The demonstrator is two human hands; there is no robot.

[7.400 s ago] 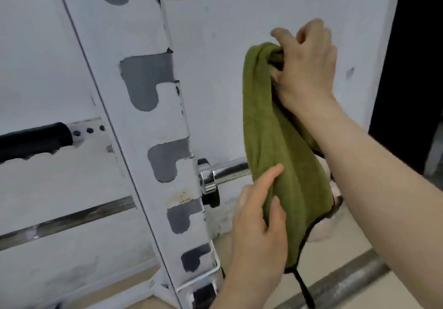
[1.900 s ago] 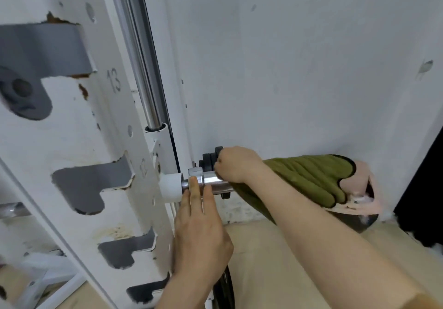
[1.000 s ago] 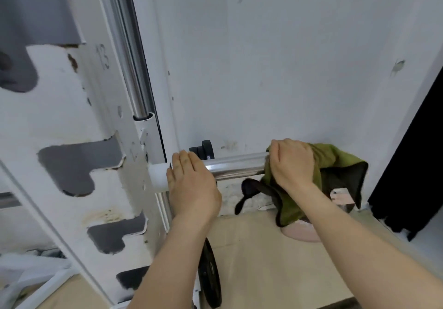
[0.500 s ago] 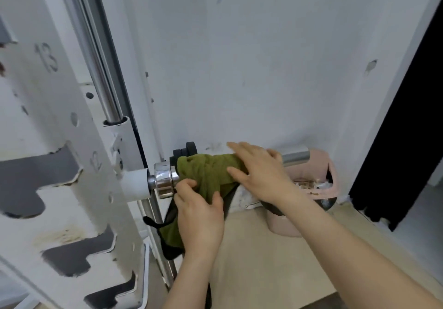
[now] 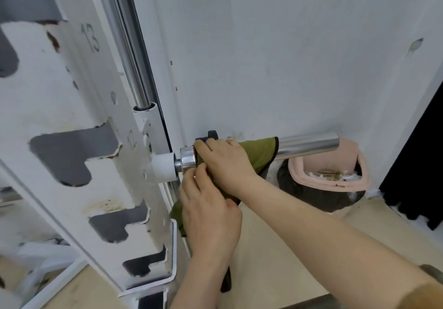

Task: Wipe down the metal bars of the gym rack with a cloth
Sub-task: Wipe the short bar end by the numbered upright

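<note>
Within the last second the cloth has moved from the free end of the bar to the collar, baring the outer stretch. The right hand came inward with it and now curls over it. The left hand has left the bare bar and grips the hanging end.

Single head view — forward and down, close to the rack

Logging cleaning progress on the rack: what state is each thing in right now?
chrome bar: horizontal, outer end uncovered.
green cloth: draped over the chrome bar's inner end, tail hanging below.
right hand: grips the green cloth on the chrome bar.
left hand: holds the hanging tail.
pink bin: open, rubbish inside.
</note>
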